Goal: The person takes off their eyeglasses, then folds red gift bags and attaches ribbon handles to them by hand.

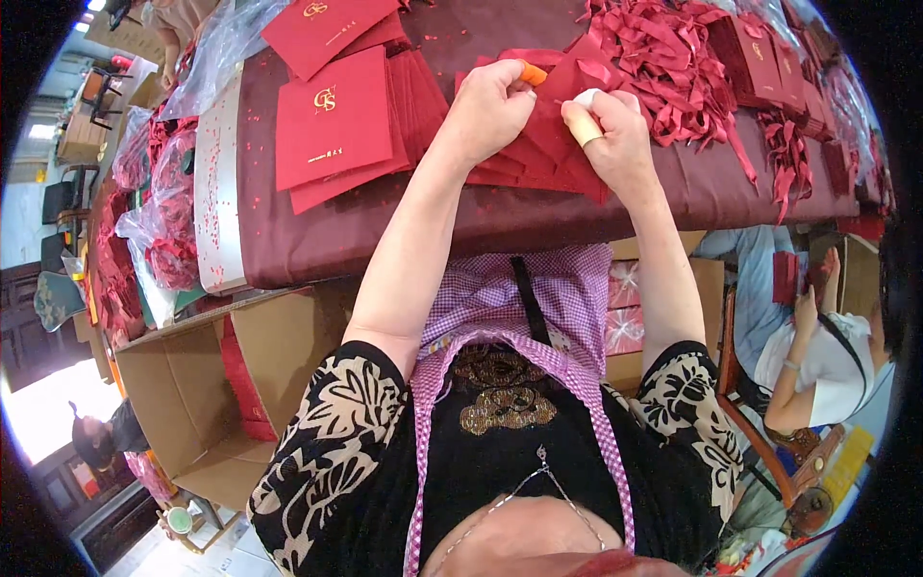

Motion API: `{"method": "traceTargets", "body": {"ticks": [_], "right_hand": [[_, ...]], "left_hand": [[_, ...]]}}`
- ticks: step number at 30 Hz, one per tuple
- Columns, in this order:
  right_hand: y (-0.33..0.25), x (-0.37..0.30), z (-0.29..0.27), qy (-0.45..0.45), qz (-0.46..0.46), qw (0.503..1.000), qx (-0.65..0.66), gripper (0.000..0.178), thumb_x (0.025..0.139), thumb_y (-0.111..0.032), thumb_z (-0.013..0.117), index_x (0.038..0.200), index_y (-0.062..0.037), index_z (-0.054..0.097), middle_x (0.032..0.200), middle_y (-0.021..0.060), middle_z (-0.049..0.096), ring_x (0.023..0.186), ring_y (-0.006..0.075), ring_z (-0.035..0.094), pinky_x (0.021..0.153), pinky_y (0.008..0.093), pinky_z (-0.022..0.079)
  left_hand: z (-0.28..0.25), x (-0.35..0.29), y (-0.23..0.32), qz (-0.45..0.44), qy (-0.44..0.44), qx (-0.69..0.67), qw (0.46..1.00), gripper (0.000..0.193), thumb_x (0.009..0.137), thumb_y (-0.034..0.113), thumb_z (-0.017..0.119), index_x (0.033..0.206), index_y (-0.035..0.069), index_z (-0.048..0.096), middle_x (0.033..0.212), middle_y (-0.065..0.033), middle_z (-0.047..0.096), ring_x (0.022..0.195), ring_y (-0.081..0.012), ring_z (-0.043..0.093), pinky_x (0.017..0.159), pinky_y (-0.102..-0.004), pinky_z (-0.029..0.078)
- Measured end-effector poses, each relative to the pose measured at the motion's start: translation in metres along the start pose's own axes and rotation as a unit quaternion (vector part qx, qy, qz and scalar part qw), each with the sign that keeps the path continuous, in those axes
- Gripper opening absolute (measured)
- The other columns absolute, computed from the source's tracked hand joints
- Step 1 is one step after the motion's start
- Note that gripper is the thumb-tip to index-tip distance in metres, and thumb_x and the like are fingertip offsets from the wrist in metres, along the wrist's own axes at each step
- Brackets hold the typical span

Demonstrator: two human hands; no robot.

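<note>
My left hand [488, 108] and my right hand [608, 135] meet over a dark red table [385, 231], both pinching a folded red paper piece [558, 106]. An orange cover sits on a left fingertip and a white one on my right thumb. Under the hands lies a fanned stack of red folded cards [538, 159]. To the left lie larger red folders with gold marks [332, 120].
A heap of red ribbons [673, 53] lies at the table's back right. An open cardboard box [207, 385] stands at lower left, next to bags of red scraps [159, 216]. A seated person [817, 337] at the right holds a red card.
</note>
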State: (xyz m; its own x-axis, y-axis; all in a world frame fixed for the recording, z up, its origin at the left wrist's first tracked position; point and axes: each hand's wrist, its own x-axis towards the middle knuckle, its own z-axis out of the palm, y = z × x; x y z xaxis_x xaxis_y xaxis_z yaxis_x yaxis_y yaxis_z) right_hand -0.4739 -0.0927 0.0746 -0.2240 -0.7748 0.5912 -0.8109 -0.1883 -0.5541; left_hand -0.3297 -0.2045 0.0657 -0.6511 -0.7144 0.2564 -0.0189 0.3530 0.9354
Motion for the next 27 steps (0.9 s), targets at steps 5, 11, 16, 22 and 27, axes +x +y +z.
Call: {"method": "traceTargets", "body": {"ticks": [5, 11, 16, 22, 27], "right_hand": [[-0.002, 0.001, 0.002, 0.007, -0.062, 0.997, -0.036, 0.016, 0.083, -0.018, 0.066, 0.073, -0.0071, 0.061, 0.061, 0.0076, 0.056, 0.063, 0.0264, 0.053, 0.076, 0.0362, 0.039], [-0.002, 0.003, 0.004, -0.015, -0.086, 0.995, -0.056, 0.02, 0.084, -0.018, 0.064, 0.07, -0.0067, 0.055, 0.058, 0.0074, 0.054, 0.059, 0.0258, 0.055, 0.074, 0.0373, 0.039], [-0.008, 0.008, 0.001, -0.04, -0.096, 0.99, -0.1, 0.022, 0.084, -0.017, 0.063, 0.067, -0.0069, 0.052, 0.058, 0.0085, 0.054, 0.061, 0.0262, 0.056, 0.074, 0.0385, 0.039], [-0.014, 0.009, 0.01, -0.023, -0.177, 0.967, -0.183, 0.018, 0.086, -0.016, 0.059, 0.071, -0.0073, 0.051, 0.058, 0.0093, 0.055, 0.06, 0.0285, 0.057, 0.072, 0.0405, 0.039], [-0.008, 0.009, 0.003, -0.068, -0.074, 0.991, -0.084, 0.021, 0.087, -0.017, 0.059, 0.07, -0.006, 0.051, 0.059, 0.011, 0.054, 0.062, 0.0292, 0.056, 0.072, 0.0408, 0.039]], "left_hand": [[0.0, -0.001, 0.005, -0.004, -0.006, -0.013, 1.0, 0.025, 0.085, 0.004, 0.058, 0.107, -0.003, 0.065, 0.085, 0.0014, 0.062, 0.073, -0.0037, 0.052, 0.064, -0.0196, 0.043], [0.001, -0.002, 0.009, 0.0, -0.008, -0.015, 1.0, 0.024, 0.084, 0.004, 0.058, 0.106, -0.003, 0.065, 0.082, 0.002, 0.061, 0.071, -0.0036, 0.051, 0.062, -0.0199, 0.043], [0.001, -0.003, 0.011, 0.023, -0.007, 0.003, 1.0, 0.024, 0.083, 0.004, 0.059, 0.106, -0.003, 0.066, 0.079, 0.0011, 0.062, 0.069, -0.004, 0.052, 0.061, -0.0207, 0.044], [0.004, -0.001, 0.005, 0.019, -0.019, 0.023, 0.999, 0.023, 0.084, 0.001, 0.057, 0.104, -0.003, 0.067, 0.085, -0.0012, 0.066, 0.074, -0.0047, 0.055, 0.067, -0.0214, 0.046], [0.002, -0.001, 0.012, -0.005, -0.032, -0.017, 0.999, 0.021, 0.085, 0.001, 0.057, 0.103, -0.003, 0.067, 0.089, -0.0024, 0.067, 0.081, -0.0053, 0.057, 0.072, -0.0207, 0.047]]}}
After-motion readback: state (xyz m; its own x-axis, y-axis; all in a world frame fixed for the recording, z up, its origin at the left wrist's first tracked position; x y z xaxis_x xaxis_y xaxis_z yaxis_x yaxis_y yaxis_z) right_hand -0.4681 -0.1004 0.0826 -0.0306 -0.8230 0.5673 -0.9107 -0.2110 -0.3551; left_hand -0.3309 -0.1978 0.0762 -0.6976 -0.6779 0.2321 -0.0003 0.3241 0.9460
